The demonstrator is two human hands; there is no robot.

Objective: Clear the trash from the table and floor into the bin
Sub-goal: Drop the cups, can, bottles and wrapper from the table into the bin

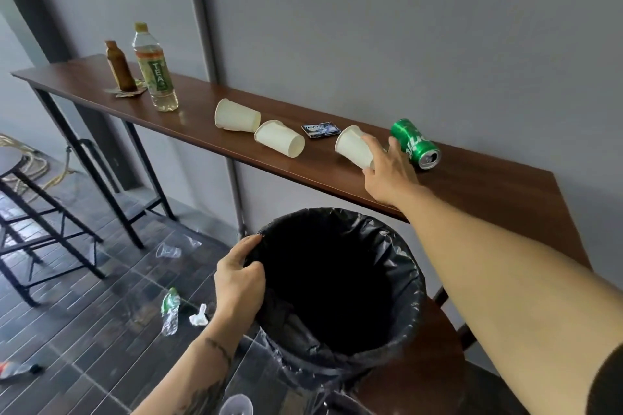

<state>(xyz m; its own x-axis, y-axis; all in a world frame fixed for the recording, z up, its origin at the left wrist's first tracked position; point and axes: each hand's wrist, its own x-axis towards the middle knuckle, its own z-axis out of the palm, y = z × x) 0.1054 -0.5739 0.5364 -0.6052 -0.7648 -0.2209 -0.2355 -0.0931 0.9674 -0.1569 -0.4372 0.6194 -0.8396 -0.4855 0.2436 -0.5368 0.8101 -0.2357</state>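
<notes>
Now, edge room: our black-lined round bin [340, 283] sits just below the narrow brown wooden tabletop [472, 189] front edge.
Right hand [387, 168] grip: spread, fingers touching the tipped white paper cup [354, 146] beside the green soda can [416, 144].
Left hand [239, 283] grip: pinching the bin rim.

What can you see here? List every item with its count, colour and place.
paper cups: three, cream, lying on table
can: one, green, on its side on table
tea bottle: one, clear, upright on table
brown bottle: one, upright on table
small packet: one, blue, on table
bin: one, black liner, below table
plastic bottle: one, clear, floor
plastic cup: one, clear, floor
left hand: grips bin rim
right hand: around the nearest cup
</notes>
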